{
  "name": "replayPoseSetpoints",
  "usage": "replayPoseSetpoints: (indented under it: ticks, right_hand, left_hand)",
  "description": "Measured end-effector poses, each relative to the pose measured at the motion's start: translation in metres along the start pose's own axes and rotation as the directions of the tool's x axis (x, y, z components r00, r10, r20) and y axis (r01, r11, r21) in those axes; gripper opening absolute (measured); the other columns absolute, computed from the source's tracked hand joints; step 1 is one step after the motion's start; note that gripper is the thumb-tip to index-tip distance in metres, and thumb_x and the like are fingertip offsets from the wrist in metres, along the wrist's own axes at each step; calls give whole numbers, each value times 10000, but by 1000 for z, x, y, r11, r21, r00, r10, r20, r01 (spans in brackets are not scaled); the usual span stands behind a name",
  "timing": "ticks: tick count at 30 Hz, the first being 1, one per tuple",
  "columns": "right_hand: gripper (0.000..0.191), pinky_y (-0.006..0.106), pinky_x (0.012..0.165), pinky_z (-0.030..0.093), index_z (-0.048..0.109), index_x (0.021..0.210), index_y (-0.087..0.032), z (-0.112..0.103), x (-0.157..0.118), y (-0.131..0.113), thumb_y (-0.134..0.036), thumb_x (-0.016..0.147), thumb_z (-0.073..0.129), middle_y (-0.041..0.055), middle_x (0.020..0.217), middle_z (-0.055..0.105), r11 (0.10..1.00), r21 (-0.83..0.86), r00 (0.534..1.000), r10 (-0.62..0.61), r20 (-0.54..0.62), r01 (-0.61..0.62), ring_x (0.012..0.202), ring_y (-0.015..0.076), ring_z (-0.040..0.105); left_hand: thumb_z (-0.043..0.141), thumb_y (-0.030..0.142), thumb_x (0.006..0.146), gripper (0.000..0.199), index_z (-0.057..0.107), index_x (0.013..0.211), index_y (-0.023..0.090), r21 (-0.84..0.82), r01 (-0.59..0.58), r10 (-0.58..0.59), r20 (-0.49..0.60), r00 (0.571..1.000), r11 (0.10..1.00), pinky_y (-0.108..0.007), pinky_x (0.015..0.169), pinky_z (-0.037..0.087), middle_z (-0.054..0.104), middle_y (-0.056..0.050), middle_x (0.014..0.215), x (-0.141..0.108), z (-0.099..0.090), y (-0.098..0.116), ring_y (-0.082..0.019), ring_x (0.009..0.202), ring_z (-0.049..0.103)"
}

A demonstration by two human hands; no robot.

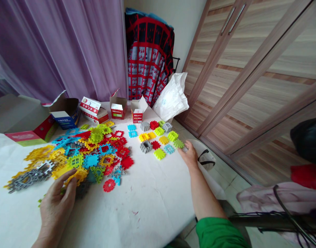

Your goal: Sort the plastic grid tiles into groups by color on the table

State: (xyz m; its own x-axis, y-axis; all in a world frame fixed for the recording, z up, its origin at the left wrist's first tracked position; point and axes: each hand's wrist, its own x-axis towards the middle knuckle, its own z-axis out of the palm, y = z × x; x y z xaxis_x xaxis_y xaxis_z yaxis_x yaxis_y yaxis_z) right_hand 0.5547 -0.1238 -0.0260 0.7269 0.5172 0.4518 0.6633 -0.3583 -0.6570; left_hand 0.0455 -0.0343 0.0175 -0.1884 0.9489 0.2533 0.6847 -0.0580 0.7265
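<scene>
My left hand (59, 198) is at the near side of a mixed pile of plastic interlocking building pieces. Its fingers are apart and curved, with the fingertips by a yellow square piece (80, 175); the palm hides some pieces beneath it. At the table's right edge, my right hand (190, 155) has its fingertips on a green toothed square block (178, 143). Beside that block stand a brighter green block (172, 136), a light blue square (169, 149) and a lime square (159, 154). Grey blocks (146, 147) and red squares (155, 145) are grouped there too.
Several small cardboard boxes, including a blue one (67, 117) and a red one (137, 115), line the table's back. A large open box (26, 127) stands at left. A white plastic bag (173, 98) is at the back right corner. Wooden wardrobe doors (251, 69) rise beyond.
</scene>
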Motion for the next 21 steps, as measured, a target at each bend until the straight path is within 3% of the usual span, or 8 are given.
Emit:
replayPoseSetpoints:
  ticks: [12,21]
  right_hand:
    - [625,480,1003,453,570,1241,-184,1,-6,9,-497,704,637,141,1153,707,998,55,1000,21,-2,-21,1083,299,645]
    - [591,475,979,470,597,1199,-167,2,-6,9,-492,705,601,145,1109,718,994,97,997,49,-58,-44,1054,296,653]
  left_hand:
    - [525,505,798,404,714,1041,244,-84,-69,67,-26,997,994,-306,837,540,758,-30,981,-2,2,4,-188,862,690]
    - [513,502,818,382,731,1012,256,-91,-94,94,-11,996,991,-308,813,547,775,-48,1009,-3,6,-1,-196,897,710]
